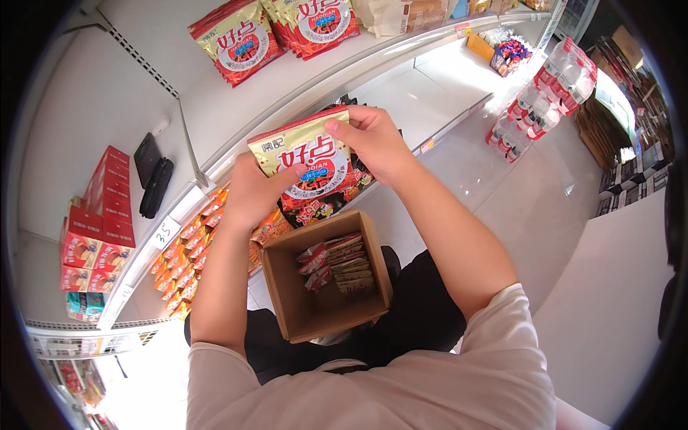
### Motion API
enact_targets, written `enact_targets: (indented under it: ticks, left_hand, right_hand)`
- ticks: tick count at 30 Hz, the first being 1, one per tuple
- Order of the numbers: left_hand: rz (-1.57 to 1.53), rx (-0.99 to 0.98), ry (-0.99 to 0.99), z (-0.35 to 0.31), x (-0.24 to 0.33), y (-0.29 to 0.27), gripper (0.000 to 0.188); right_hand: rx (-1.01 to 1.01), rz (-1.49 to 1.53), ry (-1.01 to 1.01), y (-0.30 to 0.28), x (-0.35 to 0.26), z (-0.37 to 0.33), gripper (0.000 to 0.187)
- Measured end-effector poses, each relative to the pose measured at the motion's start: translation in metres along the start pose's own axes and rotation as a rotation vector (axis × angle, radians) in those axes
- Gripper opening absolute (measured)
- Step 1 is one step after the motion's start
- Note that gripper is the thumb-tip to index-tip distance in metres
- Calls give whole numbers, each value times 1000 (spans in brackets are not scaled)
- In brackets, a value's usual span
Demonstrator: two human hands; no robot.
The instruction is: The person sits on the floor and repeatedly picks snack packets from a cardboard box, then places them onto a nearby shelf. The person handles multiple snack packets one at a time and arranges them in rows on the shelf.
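Observation:
A gold-and-red snack bag point(313, 159) is held up between both of my hands, its printed front toward me. My left hand point(259, 188) grips its left side, thumb across the front. At the upper right corner my right hand point(369, 140) pinches the bag with thumb and fingers. Below it, an open cardboard box point(276, 301) rests at my lap. Several more snack bags point(347, 261) stand packed on edge inside, filling part of it. On the upper shelf, at the far side, lie rows of like gold-and-red bags point(240, 44).
Orange snack packs point(188, 254) and dark bags point(362, 175) fill part of the lower shelf. Red boxes point(104, 233) and a black phone-like case point(156, 188) lie on the left shelf. Shrink-wrapped bottles point(537, 107) stack on the floor at right, beside the curved shelf edge point(401, 49).

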State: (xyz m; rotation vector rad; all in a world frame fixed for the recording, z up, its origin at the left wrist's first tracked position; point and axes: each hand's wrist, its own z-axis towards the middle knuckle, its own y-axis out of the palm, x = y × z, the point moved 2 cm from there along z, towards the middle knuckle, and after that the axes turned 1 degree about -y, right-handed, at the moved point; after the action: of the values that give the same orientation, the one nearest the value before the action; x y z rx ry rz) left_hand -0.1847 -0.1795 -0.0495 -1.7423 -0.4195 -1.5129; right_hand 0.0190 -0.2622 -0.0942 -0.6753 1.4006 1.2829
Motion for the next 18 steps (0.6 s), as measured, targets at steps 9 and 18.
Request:
enact_targets:
  ticks: [9, 18]
  left_hand:
    - [125, 76, 295, 62, 88, -8, 27]
    - [-18, 337, 345, 184, 88, 25, 25]
  right_hand:
    - [477, 153, -210, -18, -38, -2, 19]
    - [483, -65, -145, -54, -3, 14, 19]
